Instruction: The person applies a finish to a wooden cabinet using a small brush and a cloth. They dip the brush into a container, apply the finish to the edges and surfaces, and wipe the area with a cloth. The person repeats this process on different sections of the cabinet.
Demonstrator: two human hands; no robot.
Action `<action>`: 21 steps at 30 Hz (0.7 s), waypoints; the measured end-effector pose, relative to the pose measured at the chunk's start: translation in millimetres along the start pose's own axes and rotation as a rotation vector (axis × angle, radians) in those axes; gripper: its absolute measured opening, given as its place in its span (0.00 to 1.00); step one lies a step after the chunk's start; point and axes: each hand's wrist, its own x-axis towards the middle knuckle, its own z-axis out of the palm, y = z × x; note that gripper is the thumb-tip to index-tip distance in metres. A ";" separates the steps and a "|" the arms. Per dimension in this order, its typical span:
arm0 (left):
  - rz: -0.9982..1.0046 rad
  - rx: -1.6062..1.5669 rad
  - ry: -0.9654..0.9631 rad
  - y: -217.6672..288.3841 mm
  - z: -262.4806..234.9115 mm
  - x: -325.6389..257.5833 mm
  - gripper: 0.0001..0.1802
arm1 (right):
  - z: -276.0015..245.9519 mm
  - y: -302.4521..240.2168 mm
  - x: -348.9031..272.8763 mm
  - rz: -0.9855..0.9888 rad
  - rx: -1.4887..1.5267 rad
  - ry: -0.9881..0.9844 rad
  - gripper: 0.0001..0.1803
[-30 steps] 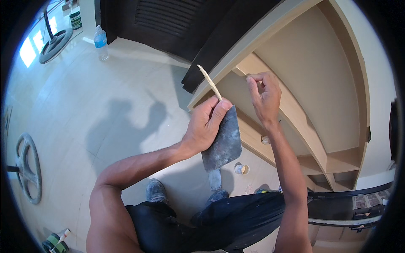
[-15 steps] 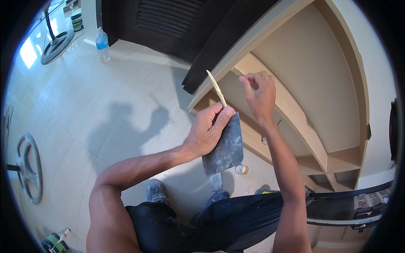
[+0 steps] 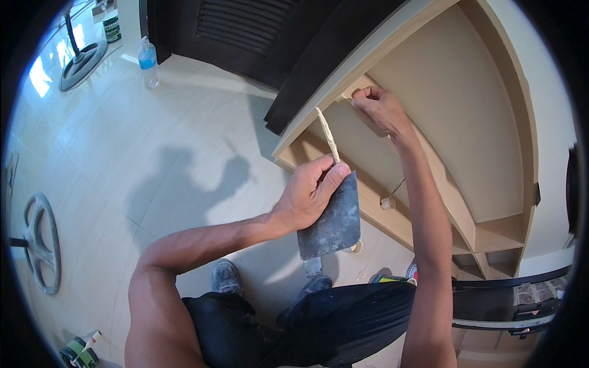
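While both arms come up from 6 o'clock, status as seen from the head view:

left hand [image 3: 310,193]: fingers closed around two tools at once, thumb pressed on the upper edge of the grey one; sits at frame centre.
scraper blade [image 3: 331,221]: flat, grey, stained plate, hanging down toward 5 o'clock from the left hand, clamped in the fist.
putty stick [image 3: 327,135]: thin pale strip, coated in cream filler, pointing to 12 o'clock out of the same fist; tip close to the shelf's front edge.
right hand [image 3: 380,107]: at 1 o'clock from the left hand, fingers curled together and pressed against the upper corner of the shelf; whether it pinches anything, cannot tell.
shelf unit [image 3: 454,104]: beige wooden carcass, fills the 1 to 4 o'clock sector, open compartments facing the person.
small cup [image 3: 386,202]: pale, on the shelf's lower ledge, at 3 o'clock from the left hand, apart from it.
floor [image 3: 153,153]: light tiles, shadows of arms on it.
water bottle [image 3: 148,61]: upright at 11 o'clock, well apart.
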 end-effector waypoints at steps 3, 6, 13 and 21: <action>0.018 0.061 -0.033 -7.4 -0.9 1.4 0.21 | 0.9 -4.4 3.7 0.009 -0.073 -0.005 0.14; 0.014 0.055 -0.043 -12.5 1.2 1.9 0.20 | 2.3 -5.7 6.9 0.008 -0.100 -0.020 0.16; -0.007 0.014 -0.067 -13.2 6.0 3.3 0.20 | -5.6 -4.9 10.7 0.042 -0.123 -0.070 0.21; 0.007 0.094 -0.076 -12.9 8.7 0.1 0.21 | -8.3 -2.0 10.6 0.024 -0.130 -0.084 0.21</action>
